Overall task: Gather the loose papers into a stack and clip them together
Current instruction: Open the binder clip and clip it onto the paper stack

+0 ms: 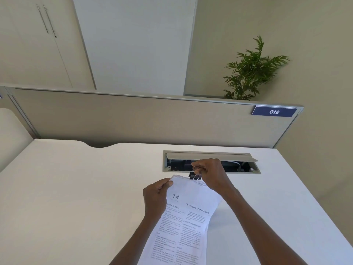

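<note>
The papers [188, 220] are up off the white desk [76, 197], gathered into one stack in the lower centre of the frame, top sheet showing a big "14" and the heading "Diseases of the Uvea". The left hand [155, 197] grips the stack at its upper left corner, thumb on the front of the page, fingers curled round behind. The right hand [211, 174] is at the top edge, fingers pinching the silver wire handles of a black binder clip [195, 176]. The clip sits right at the top edge of the stack, just left of that hand; whether its mouth is already biting the sheets I cannot tell from here. Behind the hands, an open cable tray [210, 162] is set into the desk with its flap [210, 156] raised. Further back, a beige partition [133, 117] carries a blue "018" plate [274, 111] at the right, and a green plant [250, 71] rises behind it.
</note>
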Demonstrator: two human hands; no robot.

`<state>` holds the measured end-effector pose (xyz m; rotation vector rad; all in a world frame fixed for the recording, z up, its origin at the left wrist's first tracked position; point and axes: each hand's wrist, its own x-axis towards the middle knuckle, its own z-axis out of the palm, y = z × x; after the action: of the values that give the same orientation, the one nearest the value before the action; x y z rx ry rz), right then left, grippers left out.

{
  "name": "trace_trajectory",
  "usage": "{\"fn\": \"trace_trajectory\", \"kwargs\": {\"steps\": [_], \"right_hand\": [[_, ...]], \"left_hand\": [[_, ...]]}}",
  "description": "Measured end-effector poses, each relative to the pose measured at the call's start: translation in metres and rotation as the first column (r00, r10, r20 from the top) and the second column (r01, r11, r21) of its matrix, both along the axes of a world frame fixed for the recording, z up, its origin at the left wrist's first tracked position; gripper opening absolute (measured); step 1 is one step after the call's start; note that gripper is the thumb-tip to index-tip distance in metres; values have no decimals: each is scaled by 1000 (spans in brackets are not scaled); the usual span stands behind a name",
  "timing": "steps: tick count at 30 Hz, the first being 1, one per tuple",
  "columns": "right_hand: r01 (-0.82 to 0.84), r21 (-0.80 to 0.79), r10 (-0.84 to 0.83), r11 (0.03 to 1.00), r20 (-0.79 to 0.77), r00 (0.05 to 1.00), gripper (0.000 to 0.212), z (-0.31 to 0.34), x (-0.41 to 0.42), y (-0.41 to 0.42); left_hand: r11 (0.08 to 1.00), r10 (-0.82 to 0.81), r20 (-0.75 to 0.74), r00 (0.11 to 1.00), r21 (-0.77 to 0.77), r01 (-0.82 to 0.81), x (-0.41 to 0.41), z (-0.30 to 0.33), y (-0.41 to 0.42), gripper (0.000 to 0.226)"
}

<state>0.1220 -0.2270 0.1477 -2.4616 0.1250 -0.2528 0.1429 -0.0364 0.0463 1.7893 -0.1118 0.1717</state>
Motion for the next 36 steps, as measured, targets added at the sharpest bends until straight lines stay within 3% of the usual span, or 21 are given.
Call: {"fn": "trace_trajectory", "kwargs": {"steps": [7,12,24,36], "right_hand": [[-69,89,86,994,-200,976,28,5,9,-14],[-52,176,95,983,-242,966,25,7,10,-17],[8,107,8,994,-154,988,28,-9,1,7],[29,175,-16,984,-80,997,30,-9,3,28]], "left_hand": [[997,-46,44,998,59,44,-2,4,2,17],[995,-53,47,997,82,49,-2,6,1,17],[995,-22,55,998,94,16,-4,8,-3,11],[995,-29,46,999,96,24,-2,7,-1,12]]}}
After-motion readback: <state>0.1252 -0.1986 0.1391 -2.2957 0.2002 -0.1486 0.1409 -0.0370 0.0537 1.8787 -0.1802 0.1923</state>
